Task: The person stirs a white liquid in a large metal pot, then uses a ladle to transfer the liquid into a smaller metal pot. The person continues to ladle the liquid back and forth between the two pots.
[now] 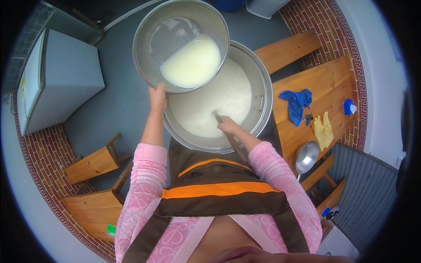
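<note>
My left hand [158, 98] grips the near rim of a wide metal basin [143, 54], which is tilted above a large metal pot [267, 95]. Pale yellow liquid [194, 64] has pooled at the basin's right side; no stream shows between the two vessels. Whitish liquid with a frothy surface [197, 115] stands in the pot, whose far left part the basin hides. Closed around a wooden stick [234, 143], my right hand [228, 125] is over the near part of the pot. The stick's upper end slants back towards my apron, and its other end meets the liquid.
On the wooden table [332, 75] at right lie a blue cloth [296, 103], yellow rubber gloves [324, 130], a metal ladle [307, 157] and a blue tissue box [348, 107]. Benches [287, 51] flank it. At left are a white chest freezer [69, 75] and a wooden stool [93, 164].
</note>
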Demonstrator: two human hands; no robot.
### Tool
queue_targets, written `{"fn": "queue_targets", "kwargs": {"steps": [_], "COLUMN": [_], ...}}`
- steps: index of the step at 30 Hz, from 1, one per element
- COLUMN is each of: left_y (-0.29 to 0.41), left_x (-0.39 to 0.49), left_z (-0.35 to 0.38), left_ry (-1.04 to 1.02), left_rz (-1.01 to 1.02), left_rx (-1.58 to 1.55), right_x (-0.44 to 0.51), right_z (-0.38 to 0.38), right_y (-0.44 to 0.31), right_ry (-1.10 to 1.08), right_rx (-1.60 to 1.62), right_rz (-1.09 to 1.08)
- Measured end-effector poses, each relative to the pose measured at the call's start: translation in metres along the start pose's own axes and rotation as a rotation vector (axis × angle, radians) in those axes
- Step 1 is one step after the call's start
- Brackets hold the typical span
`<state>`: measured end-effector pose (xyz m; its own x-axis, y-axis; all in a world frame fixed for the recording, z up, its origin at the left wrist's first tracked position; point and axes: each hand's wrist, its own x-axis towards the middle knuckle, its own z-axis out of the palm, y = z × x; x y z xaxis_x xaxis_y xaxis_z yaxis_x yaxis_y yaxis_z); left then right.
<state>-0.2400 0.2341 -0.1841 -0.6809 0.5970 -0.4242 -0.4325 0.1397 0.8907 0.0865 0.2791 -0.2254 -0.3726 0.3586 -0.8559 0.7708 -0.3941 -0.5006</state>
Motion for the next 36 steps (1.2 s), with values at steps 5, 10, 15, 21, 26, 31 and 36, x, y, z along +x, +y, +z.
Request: {"fn": "queue_targets", "kwargs": {"steps": [5, 10, 15, 21, 26, 31, 36], "left_y": [-0.002, 0.002, -0.002, -0.005, 0.0, 0.001, 0.004], "left_x": [0.0, -0.004, 0.0, 0.003, 0.0, -0.001, -0.002], "left_z": [-0.001, 0.003, 0.001, -0.004, -0.001, 0.002, 0.003], "left_ry": [0.007, 0.01, 0.003, -0.032, -0.002, 0.011, 0.008], "left_rz": [0.028, 0.041, 0.068, 0.069, 0.026, 0.044, 0.041], "left_rx": [-0.047, -0.066, -0.042, -0.045, -0.04, -0.071, -0.063], "right_x": [0.0, -0.036, -0.109, -0.19, -0.229, -0.25, -0.233], "right_z": [0.006, -0.011, -0.032, -0.042, -0.038, -0.041, -0.048], "right_y": [-0.017, 0.014, 0.037, 0.048, 0.056, 0.038, 0.022], "right_ry": [-0.007, 0.053, 0.02, 0.112, 0.176, 0.087, 0.039], "right_rx": [-0.016, -0.109, -0.099, -0.385, -0.584, -0.66, -0.746], "right_rz": [-0.132, -0.379, -0.345, -0.306, -0.27, -0.092, -0.077]}}
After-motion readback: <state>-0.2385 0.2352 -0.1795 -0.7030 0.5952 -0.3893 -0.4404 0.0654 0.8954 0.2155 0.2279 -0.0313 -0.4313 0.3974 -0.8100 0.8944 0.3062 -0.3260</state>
